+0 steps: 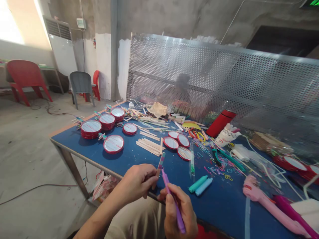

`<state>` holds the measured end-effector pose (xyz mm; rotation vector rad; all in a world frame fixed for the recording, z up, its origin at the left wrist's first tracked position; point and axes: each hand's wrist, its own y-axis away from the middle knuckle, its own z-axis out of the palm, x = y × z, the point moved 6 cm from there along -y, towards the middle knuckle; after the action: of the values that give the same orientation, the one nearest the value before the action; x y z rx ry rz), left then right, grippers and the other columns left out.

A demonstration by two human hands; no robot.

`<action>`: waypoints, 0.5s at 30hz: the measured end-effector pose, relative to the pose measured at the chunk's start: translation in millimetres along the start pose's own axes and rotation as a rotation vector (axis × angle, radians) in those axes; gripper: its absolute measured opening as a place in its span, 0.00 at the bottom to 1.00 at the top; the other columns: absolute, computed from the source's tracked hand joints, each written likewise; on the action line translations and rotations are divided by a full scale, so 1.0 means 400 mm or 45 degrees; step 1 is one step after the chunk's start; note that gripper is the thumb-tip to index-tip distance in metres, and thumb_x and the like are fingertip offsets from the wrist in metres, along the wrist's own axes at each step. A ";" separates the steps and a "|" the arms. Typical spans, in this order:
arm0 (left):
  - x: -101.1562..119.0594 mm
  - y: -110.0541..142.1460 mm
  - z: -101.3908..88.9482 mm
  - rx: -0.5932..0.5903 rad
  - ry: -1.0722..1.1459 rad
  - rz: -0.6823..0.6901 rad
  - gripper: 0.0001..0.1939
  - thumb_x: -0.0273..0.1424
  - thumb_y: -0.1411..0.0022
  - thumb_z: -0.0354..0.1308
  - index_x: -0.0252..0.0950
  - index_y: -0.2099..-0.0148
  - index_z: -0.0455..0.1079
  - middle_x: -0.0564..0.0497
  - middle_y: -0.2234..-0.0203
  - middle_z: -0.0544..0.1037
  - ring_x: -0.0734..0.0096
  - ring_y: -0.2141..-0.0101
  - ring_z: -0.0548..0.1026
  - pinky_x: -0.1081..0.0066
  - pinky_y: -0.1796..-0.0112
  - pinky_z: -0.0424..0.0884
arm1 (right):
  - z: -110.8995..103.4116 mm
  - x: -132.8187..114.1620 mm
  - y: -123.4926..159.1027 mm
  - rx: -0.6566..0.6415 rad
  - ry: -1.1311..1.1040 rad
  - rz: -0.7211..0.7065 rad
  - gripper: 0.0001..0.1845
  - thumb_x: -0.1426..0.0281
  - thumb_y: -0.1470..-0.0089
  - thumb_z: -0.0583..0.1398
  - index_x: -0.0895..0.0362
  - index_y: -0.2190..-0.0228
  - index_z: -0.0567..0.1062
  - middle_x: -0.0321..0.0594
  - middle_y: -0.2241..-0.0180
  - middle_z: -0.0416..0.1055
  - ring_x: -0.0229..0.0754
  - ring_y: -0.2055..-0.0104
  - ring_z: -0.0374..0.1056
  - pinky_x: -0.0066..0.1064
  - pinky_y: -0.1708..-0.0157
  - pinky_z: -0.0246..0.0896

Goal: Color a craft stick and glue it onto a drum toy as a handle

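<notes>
At the near edge of the blue desk [67,141], the left grip [141,181] is closed around the lower part of a wooden stick [160,164], whose banded teal and purple upper end rises clear of the fingers. The right grip [180,212] is wrapped around a purple pen [171,199], its tip right at the stick's side; whether it touches, I cannot tell.

Just beyond, on the right, lie a turquoise pen [198,184] and a light blue pen [203,187], side by side, with a pink tool [264,199] farther right. Across the middle are a row of plain sticks [149,146] and red-rimmed discs [113,144], some stacked. Toward the back, a red bottle [220,124] leans beside a tilted paper cup [226,136] stuffed with things.

Behind the desk stands a perforated metal panel [161,63]. To the left, across the concrete floor [37,139], are a grey chair [81,84] and a red chair [26,74], with a tall air conditioner [62,49] farther back and a rough grey wall [199,20] behind the panel.
</notes>
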<state>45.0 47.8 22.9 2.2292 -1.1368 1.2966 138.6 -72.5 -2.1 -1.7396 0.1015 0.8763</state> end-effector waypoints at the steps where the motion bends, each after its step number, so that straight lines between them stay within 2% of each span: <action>1: -0.003 0.000 0.002 -0.014 0.027 -0.009 0.09 0.29 0.36 0.50 0.36 0.70 0.65 0.58 0.77 0.70 0.82 0.84 0.69 0.83 0.82 0.60 | 0.000 -0.003 -0.002 0.001 -0.010 -0.010 0.09 0.72 0.41 0.57 0.57 0.59 0.74 0.36 0.72 0.73 0.36 0.72 0.71 0.28 0.70 0.67; 7: -0.024 0.001 0.013 -0.077 0.195 -0.095 0.09 0.31 0.34 0.48 0.36 0.68 0.63 0.58 0.76 0.73 0.81 0.84 0.73 0.84 0.83 0.60 | 0.003 -0.010 -0.011 -0.029 -0.085 -0.042 0.11 0.73 0.41 0.55 0.58 0.58 0.73 0.37 0.73 0.72 0.35 0.75 0.70 0.28 0.73 0.68; 15: -0.017 0.003 0.009 -0.037 0.198 -0.102 0.10 0.32 0.33 0.47 0.36 0.68 0.62 0.59 0.77 0.72 0.81 0.85 0.73 0.84 0.85 0.58 | 0.004 -0.017 -0.013 -0.083 -0.003 -0.173 0.11 0.77 0.43 0.57 0.58 0.58 0.74 0.38 0.71 0.74 0.38 0.71 0.72 0.29 0.69 0.69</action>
<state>44.2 48.0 15.0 2.0899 -0.9938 1.3837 135.3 -71.6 6.0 -1.7840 -0.0475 0.7894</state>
